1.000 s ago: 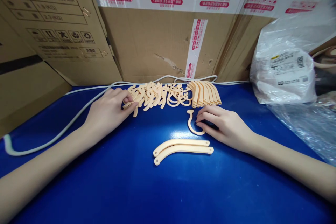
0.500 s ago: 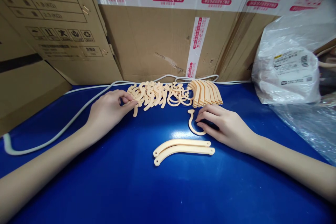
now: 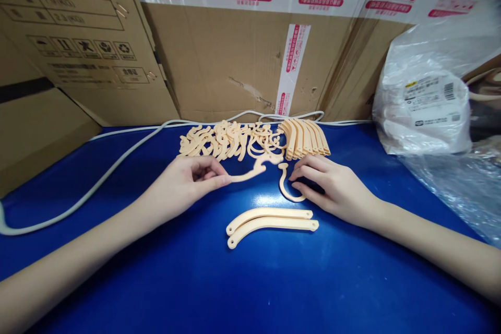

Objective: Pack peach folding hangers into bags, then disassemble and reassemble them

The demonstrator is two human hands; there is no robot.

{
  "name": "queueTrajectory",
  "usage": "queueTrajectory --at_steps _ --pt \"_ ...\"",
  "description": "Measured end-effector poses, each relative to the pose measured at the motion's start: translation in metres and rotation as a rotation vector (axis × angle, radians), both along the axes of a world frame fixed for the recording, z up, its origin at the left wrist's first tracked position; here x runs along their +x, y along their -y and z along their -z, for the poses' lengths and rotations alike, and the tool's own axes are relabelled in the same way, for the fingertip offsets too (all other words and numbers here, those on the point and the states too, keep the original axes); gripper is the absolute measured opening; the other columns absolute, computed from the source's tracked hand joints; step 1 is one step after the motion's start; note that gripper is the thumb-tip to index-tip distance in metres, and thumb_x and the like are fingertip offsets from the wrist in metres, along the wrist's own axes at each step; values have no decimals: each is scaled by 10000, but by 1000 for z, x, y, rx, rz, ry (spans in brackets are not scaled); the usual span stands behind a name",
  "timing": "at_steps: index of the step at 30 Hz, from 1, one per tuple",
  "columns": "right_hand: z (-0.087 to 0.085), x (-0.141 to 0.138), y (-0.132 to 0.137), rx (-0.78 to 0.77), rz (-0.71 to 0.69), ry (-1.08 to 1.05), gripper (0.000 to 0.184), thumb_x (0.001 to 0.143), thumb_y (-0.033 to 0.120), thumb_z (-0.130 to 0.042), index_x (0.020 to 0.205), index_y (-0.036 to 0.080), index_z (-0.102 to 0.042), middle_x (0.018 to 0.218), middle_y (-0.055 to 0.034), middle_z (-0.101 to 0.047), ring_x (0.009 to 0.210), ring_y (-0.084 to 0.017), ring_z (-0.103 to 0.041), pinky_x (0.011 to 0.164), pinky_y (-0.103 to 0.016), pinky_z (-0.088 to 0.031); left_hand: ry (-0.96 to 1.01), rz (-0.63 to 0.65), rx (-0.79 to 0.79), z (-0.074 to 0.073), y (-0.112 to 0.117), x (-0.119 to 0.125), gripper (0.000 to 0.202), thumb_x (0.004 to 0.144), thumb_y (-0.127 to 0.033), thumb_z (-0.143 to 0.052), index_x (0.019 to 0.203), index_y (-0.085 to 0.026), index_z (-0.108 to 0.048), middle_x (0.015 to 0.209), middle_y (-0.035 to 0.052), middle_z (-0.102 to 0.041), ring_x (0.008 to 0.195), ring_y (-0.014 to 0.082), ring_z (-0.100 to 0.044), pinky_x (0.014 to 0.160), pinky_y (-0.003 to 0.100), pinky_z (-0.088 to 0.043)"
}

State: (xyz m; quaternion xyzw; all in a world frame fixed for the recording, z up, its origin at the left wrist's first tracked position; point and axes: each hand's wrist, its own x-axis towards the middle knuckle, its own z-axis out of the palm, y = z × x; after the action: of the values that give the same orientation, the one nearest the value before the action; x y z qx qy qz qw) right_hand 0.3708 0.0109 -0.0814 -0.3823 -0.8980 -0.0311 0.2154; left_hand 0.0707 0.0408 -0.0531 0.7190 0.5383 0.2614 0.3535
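Note:
My left hand (image 3: 195,180) is closed, pinching the tail of a wavy beige plastic piece (image 3: 258,167) and holding it above the table in front of the pile. My right hand (image 3: 329,180) rests on the table with curled fingers at a beige C-shaped hook (image 3: 285,188), whose lower end runs under the thumb. Nearer to me lie two long curved beige arms (image 3: 270,222) side by side, each with holes at its ends. Behind my hands spreads a pile of wavy beige pieces (image 3: 219,138), with more hooks (image 3: 256,148) and a row of curved arms (image 3: 305,135) to its right.
A blue tabletop (image 3: 250,292) lies under everything. Cardboard boxes (image 3: 227,52) stand along the back and left. A white cable (image 3: 117,164) curves along the left and rear. At the right sits a clear plastic bag (image 3: 422,109) with a labelled white item.
My left hand has moved right, away from the pile, bringing out one wavy piece. My right hand and the hook stay almost where they were.

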Motion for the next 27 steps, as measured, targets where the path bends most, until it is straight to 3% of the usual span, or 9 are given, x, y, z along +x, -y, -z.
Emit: queueTrajectory --at_steps 3,8,12,27 --pt "0 0 0 -6 1 -4 141 982 199 -502 982 178 -642 1029 -85 -681 948 -192 -664 801 -303 -546 -19 34 -101 2 1 2 372 640 -556 -694 652 -184 -700 506 -53 -388 507 96 -359 500 226 -287" --pt "1 1 0 1 0 -4 133 978 194 -504 986 181 -636 1032 -88 -684 951 -198 -664 803 -314 -553 -68 -13 -158 2 -6 -2 422 607 -597 -695 685 -183 -715 572 -8 -536 551 121 -448 513 230 -328" --pt "0 1 0 1 -4 -2 141 983 197 -496 985 180 -636 1034 -92 -685 957 -201 -663 811 -319 -556 -122 -31 -104 4 -10 -6 413 627 -601 -685 690 -194 -720 520 -20 -485 518 119 -404 483 234 -289" --pt "0 0 0 -12 5 9 155 989 204 -484 989 180 -636 1046 -97 -679 967 -208 -658 814 -333 -558 -380 -7 113 5 -9 -14 332 739 -554 -586 754 -273 -764 537 -1 -492 550 182 -466 543 308 -284"
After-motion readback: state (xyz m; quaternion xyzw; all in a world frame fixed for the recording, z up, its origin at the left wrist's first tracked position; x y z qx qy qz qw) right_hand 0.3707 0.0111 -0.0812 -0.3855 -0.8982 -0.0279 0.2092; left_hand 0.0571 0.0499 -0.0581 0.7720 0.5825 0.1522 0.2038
